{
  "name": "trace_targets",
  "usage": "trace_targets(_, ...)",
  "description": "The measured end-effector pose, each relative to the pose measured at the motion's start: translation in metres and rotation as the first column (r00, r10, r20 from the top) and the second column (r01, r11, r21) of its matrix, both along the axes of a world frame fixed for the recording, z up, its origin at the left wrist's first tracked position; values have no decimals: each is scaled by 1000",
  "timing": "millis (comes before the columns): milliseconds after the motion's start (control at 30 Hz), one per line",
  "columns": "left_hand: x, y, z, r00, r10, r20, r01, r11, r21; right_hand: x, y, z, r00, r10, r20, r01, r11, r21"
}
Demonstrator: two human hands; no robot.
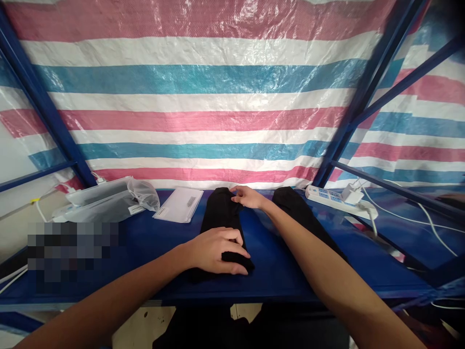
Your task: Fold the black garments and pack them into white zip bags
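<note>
A long piece of folded black cloth (218,213) lies lengthwise on the blue tabletop in front of me; its exact kind does not show. My left hand (216,249) is on its near end, fingers curled over the fabric, with part of it between thumb and fingers. At the far end, my right hand (249,198) pinches the cloth's right edge between thumb and fingertips. To the right, partly behind my right forearm, lies a second long black cloth (290,201).
A white zip pouch (179,204) lies left of the cloth. Farther left are clear plastic packaging (143,194) and a blurred-out patch. A white power strip (327,196) with plugs and cables sits back right. Blue metal posts (348,116) and a striped plastic sheet (218,97) enclose the table.
</note>
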State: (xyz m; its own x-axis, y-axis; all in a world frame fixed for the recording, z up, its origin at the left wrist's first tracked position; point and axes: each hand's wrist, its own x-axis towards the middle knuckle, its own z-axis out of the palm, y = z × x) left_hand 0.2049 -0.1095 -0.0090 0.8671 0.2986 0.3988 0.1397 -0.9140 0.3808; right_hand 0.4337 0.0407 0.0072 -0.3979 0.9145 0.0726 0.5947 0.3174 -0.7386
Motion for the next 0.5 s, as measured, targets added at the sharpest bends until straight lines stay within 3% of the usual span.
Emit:
trace_targets(133,10,-5,4,981,-73,178,99,985,-142,20,7,15,985,-169,17,170,985,-43)
trace_targets(200,8,0,8,947,36,319,29,980,-197,29,11,21,953,-288,93,284,957,56)
trace_targets(267,1,13,9,877,256,406,-173,958,-230,37,13,25,904,-396,164,367,913,181)
trace_targets(367,-17,37,2,755,556,347,-471,829,-303,43,13,28,845,-473,249,388,863,323)
trace_targets(433,-25,46,-6,763,606,224,-533,786,-314,44,10,29,870,-427,246,328,875,357)
trace_targets(500,-27,46,-10,816,567,110,-516,801,-303,43,6,32,934,-331,136,278,910,307)
